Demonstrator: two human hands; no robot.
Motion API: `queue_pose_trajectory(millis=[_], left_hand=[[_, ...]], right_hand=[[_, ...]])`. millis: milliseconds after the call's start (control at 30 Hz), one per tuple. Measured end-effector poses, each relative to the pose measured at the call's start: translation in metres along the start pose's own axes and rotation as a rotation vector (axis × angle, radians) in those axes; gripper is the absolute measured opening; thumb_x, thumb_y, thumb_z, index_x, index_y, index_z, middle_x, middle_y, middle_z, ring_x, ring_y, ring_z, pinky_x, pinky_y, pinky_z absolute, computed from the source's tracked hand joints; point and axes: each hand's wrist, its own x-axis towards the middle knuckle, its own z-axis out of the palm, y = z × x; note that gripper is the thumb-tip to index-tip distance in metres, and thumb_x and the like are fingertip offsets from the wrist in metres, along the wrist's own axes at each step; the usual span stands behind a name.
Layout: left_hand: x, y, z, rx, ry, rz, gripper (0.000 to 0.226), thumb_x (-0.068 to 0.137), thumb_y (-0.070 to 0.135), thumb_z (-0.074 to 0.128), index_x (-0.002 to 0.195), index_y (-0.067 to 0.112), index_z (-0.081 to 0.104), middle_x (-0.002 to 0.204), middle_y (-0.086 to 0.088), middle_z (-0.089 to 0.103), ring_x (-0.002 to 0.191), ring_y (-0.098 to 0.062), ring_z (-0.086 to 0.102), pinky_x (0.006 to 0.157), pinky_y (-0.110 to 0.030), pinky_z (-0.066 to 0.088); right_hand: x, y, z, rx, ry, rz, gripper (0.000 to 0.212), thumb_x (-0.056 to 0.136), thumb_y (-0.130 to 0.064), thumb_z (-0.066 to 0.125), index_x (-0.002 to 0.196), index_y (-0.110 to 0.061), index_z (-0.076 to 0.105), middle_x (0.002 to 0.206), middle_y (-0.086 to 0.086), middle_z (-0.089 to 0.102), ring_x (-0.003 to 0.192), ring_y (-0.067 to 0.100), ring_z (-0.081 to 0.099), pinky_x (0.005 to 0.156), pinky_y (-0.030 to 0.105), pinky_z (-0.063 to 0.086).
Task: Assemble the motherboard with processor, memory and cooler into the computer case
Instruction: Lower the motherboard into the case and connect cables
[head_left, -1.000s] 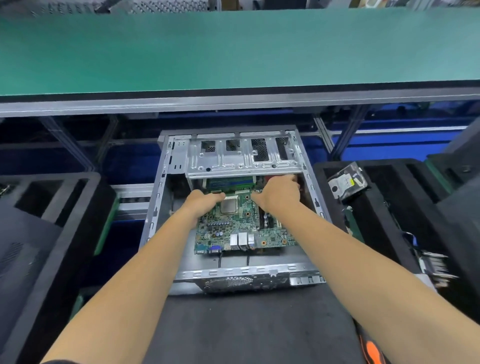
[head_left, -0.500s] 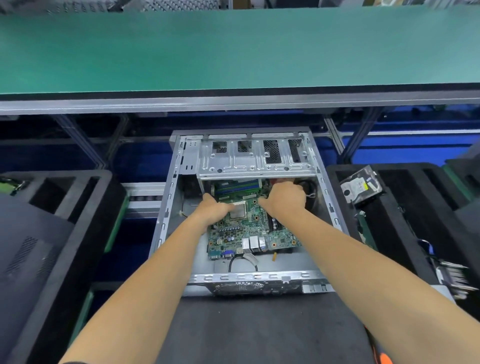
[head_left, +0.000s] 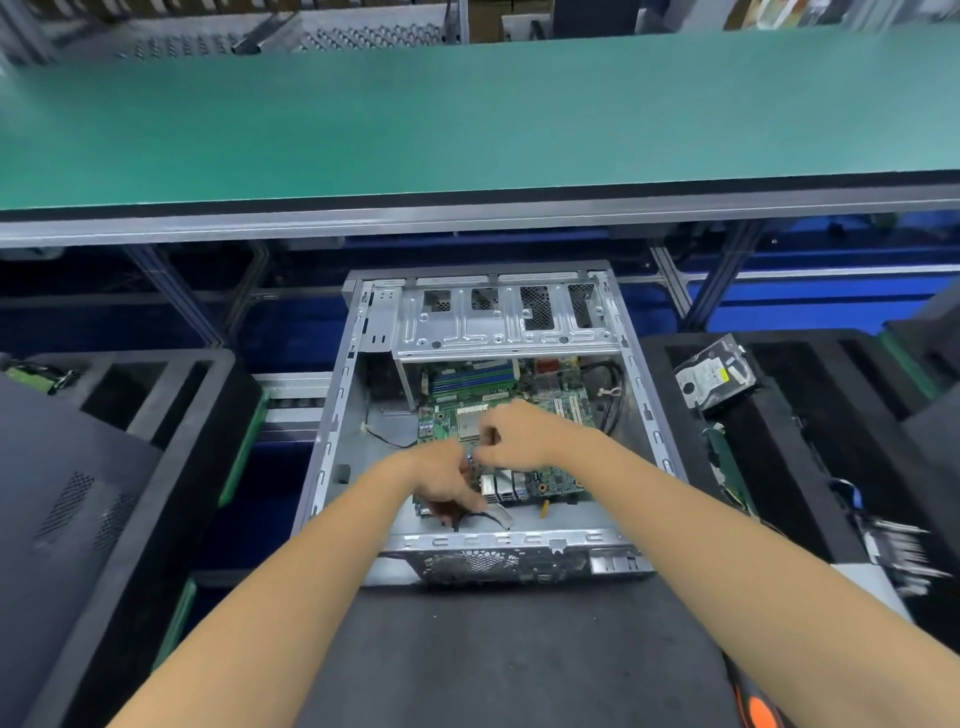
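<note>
An open silver computer case (head_left: 332, 431) lies flat in front of me. The green motherboard (head_left: 556, 478) sits inside it, its far part tucked under the drive cage (head_left: 498, 325). The processor (head_left: 470, 423) and blue memory sticks (head_left: 470, 375) show on the board. My left hand (head_left: 441, 480) reaches down at the board's near-left corner, fingers curled round its edge, above a black cable. Over the middle of the board my right hand (head_left: 519, 434) hovers with curled fingers. What those fingers hold is hidden.
A hard drive (head_left: 714, 374) lies on the black foam tray (head_left: 810, 431) at the right. Another foam tray (head_left: 156, 395) stands at the left. A green shelf (head_left: 467, 119) overhangs the back. An orange-handled tool (head_left: 758, 712) lies at the bottom right on the dark mat (head_left: 493, 649).
Both hands left the board's far edge and drew back toward me. The left one now sits at the near-left corner, the right one over the board's middle.
</note>
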Motion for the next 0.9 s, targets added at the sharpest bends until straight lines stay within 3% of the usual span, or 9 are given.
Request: queue_pose_trajectory(millis=[67,200,267,400,533,600,733,900], left_hand=[[0.000,0.000,0.003,-0.099,-0.013,-0.011,0.026,0.080,0.018,0.076,0.074,0.007,0.053,0.073,-0.007,0.065,0.058,-0.020,0.064,0.062,-0.032,0.056],[0.003,0.000,0.007,-0.021,-0.007,0.029,0.015,0.077,0.006,0.076,0.087,0.000,0.067,0.078,-0.011,0.071,0.059,-0.016,0.067,0.062,-0.029,0.058],[0.004,-0.001,0.005,0.083,-0.001,0.073,0.015,0.077,0.010,0.076,0.091,0.005,0.071,0.071,0.001,0.067,0.058,-0.009,0.061,0.058,-0.022,0.051],[0.005,-0.001,0.005,0.165,0.025,0.117,0.019,0.076,0.019,0.078,0.092,0.009,0.074,0.077,0.003,0.066,0.068,-0.011,0.058,0.069,-0.027,0.051],[0.007,-0.003,0.007,0.104,-0.001,0.097,0.019,0.074,0.018,0.080,0.079,0.004,0.069,0.065,0.001,0.065,0.050,-0.010,0.057,0.051,-0.023,0.049],[0.008,-0.005,0.006,0.083,0.003,0.080,0.020,0.073,0.016,0.081,0.077,0.002,0.068,0.064,-0.001,0.067,0.046,-0.011,0.058,0.050,-0.023,0.050],[0.012,-0.003,0.008,0.108,-0.018,0.039,0.020,0.070,0.013,0.082,0.077,0.005,0.065,0.065,-0.004,0.068,0.049,-0.015,0.064,0.052,-0.026,0.055],[0.015,0.001,0.009,0.091,-0.034,0.036,0.036,0.068,0.001,0.080,0.076,0.011,0.047,0.065,-0.002,0.059,0.046,-0.011,0.061,0.041,-0.018,0.044]], right_hand=[[-0.003,0.003,0.004,0.016,-0.045,-0.046,0.031,0.087,-0.033,0.066,0.095,-0.003,0.064,0.083,0.009,0.063,0.069,0.019,0.052,0.062,0.032,0.043],[-0.009,0.015,0.007,0.004,-0.101,-0.081,0.032,0.080,-0.029,0.076,0.095,-0.004,0.064,0.080,0.004,0.059,0.069,0.018,0.051,0.059,0.029,0.042],[-0.009,0.017,0.008,-0.021,-0.103,-0.087,0.032,0.078,-0.027,0.079,0.094,-0.004,0.064,0.081,0.005,0.058,0.069,0.018,0.050,0.060,0.029,0.042],[-0.006,0.015,0.012,-0.070,-0.133,-0.117,0.032,0.074,-0.023,0.080,0.078,-0.008,0.053,0.074,0.007,0.048,0.062,0.020,0.041,0.056,0.030,0.034],[-0.005,0.014,0.012,-0.094,-0.147,-0.113,0.036,0.073,-0.023,0.082,0.095,-0.005,0.060,0.076,0.001,0.049,0.063,0.016,0.044,0.053,0.027,0.035],[-0.005,0.014,0.012,-0.094,-0.146,-0.116,0.039,0.073,-0.023,0.082,0.100,-0.005,0.061,0.075,-0.002,0.048,0.062,0.012,0.044,0.051,0.026,0.034],[-0.004,0.015,0.011,-0.091,-0.143,-0.123,0.032,0.072,-0.022,0.081,0.090,-0.007,0.058,0.072,0.000,0.048,0.060,0.014,0.042,0.051,0.027,0.035],[-0.004,0.013,0.010,-0.083,-0.146,-0.106,0.029,0.071,-0.019,0.080,0.088,-0.005,0.061,0.073,0.004,0.052,0.060,0.017,0.044,0.051,0.026,0.036]])
